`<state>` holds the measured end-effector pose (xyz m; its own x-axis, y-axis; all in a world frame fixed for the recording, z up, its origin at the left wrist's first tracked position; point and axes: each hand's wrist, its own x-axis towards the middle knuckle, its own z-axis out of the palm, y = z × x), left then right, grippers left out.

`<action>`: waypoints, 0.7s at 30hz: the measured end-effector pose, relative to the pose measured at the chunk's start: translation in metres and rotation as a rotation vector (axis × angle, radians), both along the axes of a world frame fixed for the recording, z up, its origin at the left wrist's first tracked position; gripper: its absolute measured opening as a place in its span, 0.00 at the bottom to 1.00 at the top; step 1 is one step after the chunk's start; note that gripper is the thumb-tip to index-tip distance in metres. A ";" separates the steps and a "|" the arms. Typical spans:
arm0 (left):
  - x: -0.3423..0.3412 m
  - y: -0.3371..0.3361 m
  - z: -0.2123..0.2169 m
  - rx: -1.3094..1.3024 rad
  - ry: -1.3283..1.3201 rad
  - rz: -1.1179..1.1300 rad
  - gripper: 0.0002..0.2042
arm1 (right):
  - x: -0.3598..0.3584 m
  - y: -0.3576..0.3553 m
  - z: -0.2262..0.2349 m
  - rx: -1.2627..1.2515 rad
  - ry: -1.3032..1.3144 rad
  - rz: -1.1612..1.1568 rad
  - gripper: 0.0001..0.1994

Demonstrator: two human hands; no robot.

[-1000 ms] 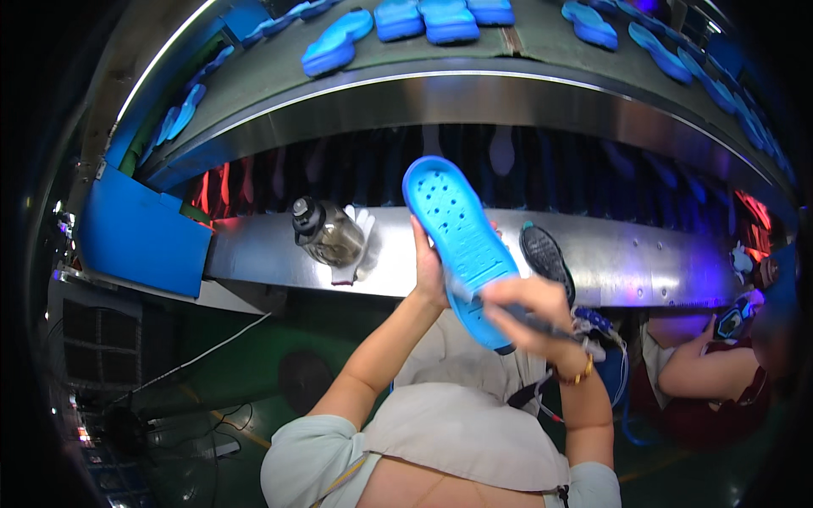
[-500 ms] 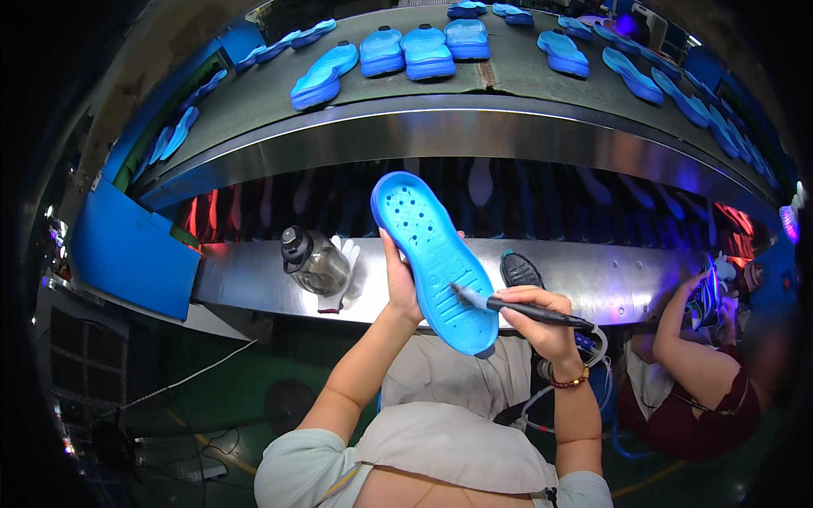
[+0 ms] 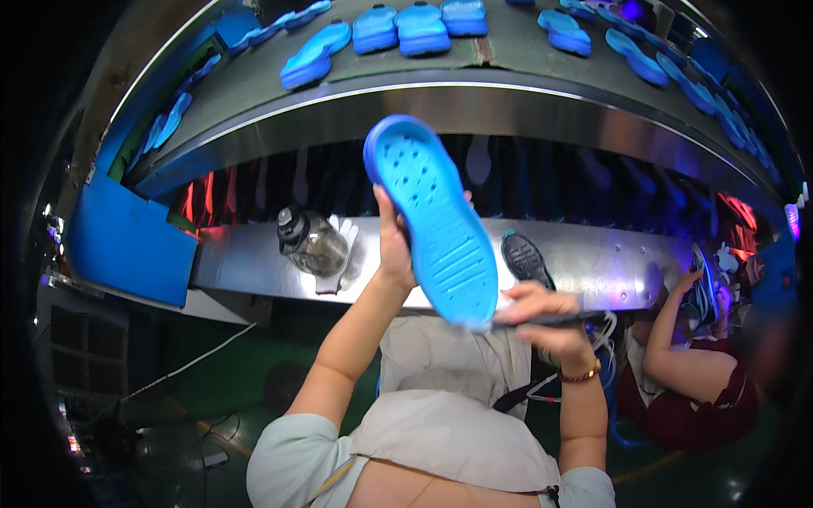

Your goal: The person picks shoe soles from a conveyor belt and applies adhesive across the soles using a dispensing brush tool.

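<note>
My left hand (image 3: 393,245) grips a bright blue shoe sole (image 3: 440,229) by its left edge, fingers behind it. The sole is tilted, its inner face with small holes and ridges toward me. In my right hand (image 3: 550,330) is a dark-handled brush (image 3: 555,319) with a white hose (image 3: 603,334) behind it. The brush tip, blurred by motion, lies at the sole's lower end. A black sole-shaped piece (image 3: 527,259) rests on the metal ledge just right of the blue sole.
A clear bottle with a black lid (image 3: 315,244) and a white glove (image 3: 345,233) are on the metal ledge (image 3: 237,254). Several blue soles (image 3: 421,32) lie on the green conveyor belt (image 3: 457,68). At the right sits another person (image 3: 690,364), hands at a sole.
The blue sole has risen slightly in the picture with my left hand. The brush has gone from the ridged middle to the sole's lower end, and my right hand has turned.
</note>
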<state>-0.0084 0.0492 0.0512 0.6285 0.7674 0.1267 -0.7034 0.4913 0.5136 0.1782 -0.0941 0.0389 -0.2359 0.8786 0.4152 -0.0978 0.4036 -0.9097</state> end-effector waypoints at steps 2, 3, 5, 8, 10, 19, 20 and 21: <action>0.005 -0.003 0.015 -0.033 -0.017 -0.012 0.43 | -0.004 0.002 -0.005 -0.171 0.213 -0.172 0.09; 0.007 -0.001 0.021 -0.073 -0.036 -0.035 0.40 | -0.007 0.003 -0.006 -0.196 0.324 -0.175 0.09; 0.005 -0.014 0.012 -0.076 0.021 0.023 0.36 | -0.017 0.001 -0.006 -0.256 0.567 -0.197 0.09; 0.018 -0.052 -0.010 0.031 -0.197 0.003 0.35 | -0.036 0.001 -0.005 -0.360 0.732 -0.275 0.09; 0.016 -0.049 -0.007 -0.034 -0.078 0.001 0.28 | -0.048 -0.010 0.005 -0.285 0.365 -0.421 0.08; 0.014 -0.031 -0.011 -0.089 -0.109 -0.005 0.22 | -0.035 -0.005 0.011 0.026 -0.030 -0.325 0.10; 0.014 -0.030 -0.012 -0.123 -0.106 -0.021 0.22 | -0.032 -0.003 0.016 0.116 -0.122 -0.256 0.10; 0.015 -0.030 -0.010 -0.142 -0.124 -0.035 0.22 | -0.026 -0.002 0.018 0.103 -0.093 -0.214 0.09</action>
